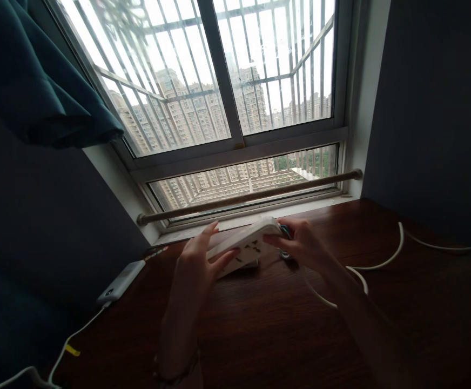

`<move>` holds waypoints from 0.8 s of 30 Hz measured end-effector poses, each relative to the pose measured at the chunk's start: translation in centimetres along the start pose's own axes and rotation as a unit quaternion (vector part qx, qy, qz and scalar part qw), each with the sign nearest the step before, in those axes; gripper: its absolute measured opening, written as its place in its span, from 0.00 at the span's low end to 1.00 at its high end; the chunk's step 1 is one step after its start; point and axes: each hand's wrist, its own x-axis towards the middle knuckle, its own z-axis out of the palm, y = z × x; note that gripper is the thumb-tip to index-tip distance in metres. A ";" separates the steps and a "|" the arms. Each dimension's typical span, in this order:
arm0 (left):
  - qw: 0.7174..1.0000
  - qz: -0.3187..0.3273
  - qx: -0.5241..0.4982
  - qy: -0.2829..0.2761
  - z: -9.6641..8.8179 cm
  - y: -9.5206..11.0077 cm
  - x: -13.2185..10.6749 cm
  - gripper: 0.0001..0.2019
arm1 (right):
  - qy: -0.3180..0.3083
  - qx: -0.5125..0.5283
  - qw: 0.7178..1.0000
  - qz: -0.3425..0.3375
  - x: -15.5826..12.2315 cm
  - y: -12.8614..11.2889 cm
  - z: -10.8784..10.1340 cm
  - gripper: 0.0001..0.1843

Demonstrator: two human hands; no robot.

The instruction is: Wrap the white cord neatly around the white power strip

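A white power strip [241,249] is held up at a tilt above the dark wooden tabletop, with its socket face turned towards me. My left hand [199,259] grips its left end, thumb across the socket face and a finger raised behind the edge. At the other end, my right hand [300,240] pinches the strip, thumb or finger over the face. A small teal item [286,231] shows by the right fingers; I cannot tell what it is. Under the strip, part of a pale object [254,263] shows, and a small light piece [285,255] lies near the right hand.
White cable [381,267] curls over the wooden tabletop [260,335] on the right. A white power bank-like box [121,281] with a white cord [77,332] lies at the left. Behind are a rail [251,197] and a barred window [235,143]; a blue curtain [57,102] hangs upper left.
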 end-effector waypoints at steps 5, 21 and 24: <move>0.971 0.135 0.193 0.028 1.4 2.4 -0.2 0.34 | 0.053 0.201 0.971 0.121 0.3 0.4 1.3 0.22; 0.933 0.003 0.250 0.259 -2.1 -3.6 0.5 0.28 | -0.328 -0.128 0.933 0.078 -1.0 3.0 -5.4 0.09; 0.929 -0.003 0.291 0.228 -2.5 -4.8 0.7 0.27 | -0.167 -0.166 0.970 -0.054 -1.6 1.3 -7.0 0.07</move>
